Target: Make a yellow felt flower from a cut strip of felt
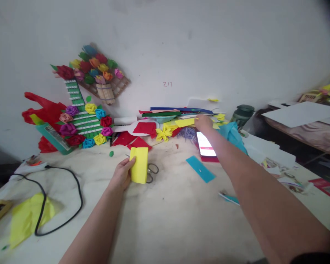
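Note:
My left hand [123, 173] grips a folded piece of yellow paper [139, 165], thumb on its front. Behind the paper lie scissors [154, 168], their dark handle loops showing to its right. At the back, my right hand [205, 124] has its fingertips closed on the end of a yellow paper strip [185, 123]. Just below that hand lies a phone with a lit screen [206, 144]. A yellow paper flower [163, 134] sits by the pile, with purple yarn [187, 134] between it and the phone. A blue paper strip [200, 169] lies in front of the phone.
Coloured sheets [178, 112] are piled against the wall. A green bottle [242, 115] stands to their right. At left are a paper-flower decoration [85, 123], a teal glue bottle [53, 135] and a looped black cable [81, 198]. A blue-and-white tool [228, 198] lies near my right forearm.

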A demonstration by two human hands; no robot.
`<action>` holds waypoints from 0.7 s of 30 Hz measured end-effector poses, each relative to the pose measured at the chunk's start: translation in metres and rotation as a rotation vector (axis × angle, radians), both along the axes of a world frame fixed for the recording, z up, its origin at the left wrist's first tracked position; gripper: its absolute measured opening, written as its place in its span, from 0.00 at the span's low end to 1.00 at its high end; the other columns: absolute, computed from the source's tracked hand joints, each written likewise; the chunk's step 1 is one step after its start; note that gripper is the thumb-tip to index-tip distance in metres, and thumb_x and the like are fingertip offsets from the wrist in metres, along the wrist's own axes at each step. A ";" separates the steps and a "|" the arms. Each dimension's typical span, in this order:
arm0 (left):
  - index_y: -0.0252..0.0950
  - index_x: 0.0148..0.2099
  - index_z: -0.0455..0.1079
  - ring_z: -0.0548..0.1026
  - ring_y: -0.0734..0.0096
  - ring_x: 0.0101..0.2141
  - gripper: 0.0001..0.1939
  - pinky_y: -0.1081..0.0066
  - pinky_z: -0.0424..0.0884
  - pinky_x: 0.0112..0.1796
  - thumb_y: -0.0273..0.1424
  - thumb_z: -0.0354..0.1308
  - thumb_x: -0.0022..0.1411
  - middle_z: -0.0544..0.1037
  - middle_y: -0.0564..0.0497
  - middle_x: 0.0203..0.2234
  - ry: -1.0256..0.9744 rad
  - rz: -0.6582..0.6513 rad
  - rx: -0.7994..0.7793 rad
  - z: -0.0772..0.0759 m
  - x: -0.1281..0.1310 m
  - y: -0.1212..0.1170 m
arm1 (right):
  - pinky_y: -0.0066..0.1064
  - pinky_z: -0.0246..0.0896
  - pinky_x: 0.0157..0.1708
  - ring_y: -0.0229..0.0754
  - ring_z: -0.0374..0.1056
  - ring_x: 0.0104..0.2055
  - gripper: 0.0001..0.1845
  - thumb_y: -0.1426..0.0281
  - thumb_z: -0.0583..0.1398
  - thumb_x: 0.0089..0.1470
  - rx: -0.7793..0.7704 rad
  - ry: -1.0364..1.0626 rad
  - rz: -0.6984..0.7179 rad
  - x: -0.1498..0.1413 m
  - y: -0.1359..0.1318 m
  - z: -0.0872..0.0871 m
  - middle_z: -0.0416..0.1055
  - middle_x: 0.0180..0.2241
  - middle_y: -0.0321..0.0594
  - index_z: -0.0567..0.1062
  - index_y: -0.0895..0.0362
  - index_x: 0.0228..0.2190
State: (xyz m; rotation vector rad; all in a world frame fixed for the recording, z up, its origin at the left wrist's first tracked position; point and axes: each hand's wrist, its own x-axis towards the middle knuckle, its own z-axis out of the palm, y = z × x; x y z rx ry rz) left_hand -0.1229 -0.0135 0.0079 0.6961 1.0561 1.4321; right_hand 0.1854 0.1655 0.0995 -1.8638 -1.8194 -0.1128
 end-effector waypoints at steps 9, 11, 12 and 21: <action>0.31 0.33 0.68 0.73 0.71 0.25 0.10 0.74 0.71 0.27 0.28 0.59 0.46 0.76 0.48 0.26 -0.016 0.026 0.035 0.001 0.004 -0.002 | 0.25 0.60 0.33 0.34 0.66 0.34 0.17 0.75 0.58 0.38 -0.543 0.735 0.938 -0.126 -0.126 -0.064 0.70 0.33 0.37 0.70 0.57 0.36; 0.30 0.35 0.68 0.73 0.70 0.25 0.11 0.73 0.71 0.27 0.28 0.59 0.46 0.76 0.48 0.27 -0.022 0.034 0.057 0.001 0.005 -0.002 | 0.23 0.60 0.29 0.33 0.65 0.31 0.17 0.78 0.56 0.37 -0.732 0.836 0.991 -0.139 -0.142 -0.078 0.70 0.30 0.35 0.70 0.58 0.34; 0.30 0.35 0.68 0.74 0.70 0.25 0.11 0.73 0.71 0.28 0.28 0.59 0.46 0.76 0.47 0.27 -0.028 0.036 0.067 0.001 0.006 -0.002 | 0.23 0.60 0.26 0.32 0.65 0.27 0.16 0.77 0.55 0.38 -0.815 0.909 0.964 -0.143 -0.147 -0.082 0.70 0.28 0.35 0.70 0.58 0.34; 0.32 0.37 0.68 0.73 0.71 0.28 0.14 0.74 0.70 0.28 0.31 0.60 0.46 0.76 0.48 0.30 -0.007 0.018 0.088 0.000 0.010 -0.002 | 0.22 0.52 0.15 0.30 0.58 0.16 0.10 0.73 0.55 0.44 -0.675 0.896 0.639 -0.103 -0.109 -0.085 0.67 0.20 0.35 0.70 0.60 0.32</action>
